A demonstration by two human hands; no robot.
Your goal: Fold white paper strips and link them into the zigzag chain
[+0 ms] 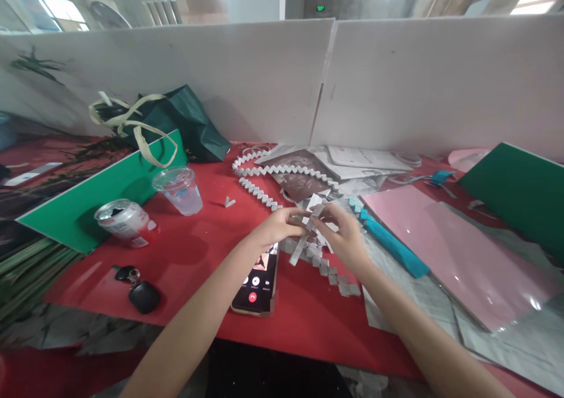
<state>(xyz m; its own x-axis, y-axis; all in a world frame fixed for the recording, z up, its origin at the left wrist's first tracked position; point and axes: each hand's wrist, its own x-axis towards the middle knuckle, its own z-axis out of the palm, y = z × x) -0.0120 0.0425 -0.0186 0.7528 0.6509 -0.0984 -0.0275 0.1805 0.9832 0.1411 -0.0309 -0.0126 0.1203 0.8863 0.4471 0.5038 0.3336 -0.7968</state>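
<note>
Both hands, left hand [282, 224] & right hand [341, 233], pinch-closed on a folded paper chain [312, 251] just above the red table [198, 251] by a phone [258, 280]; light, floppy, prob. tears easily, so grip at the folds w/ fingertips.

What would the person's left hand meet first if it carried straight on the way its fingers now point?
Probably the right hand: the left hand points right across the folded grey paper strip that both pinch. Depth is unclear.
</note>
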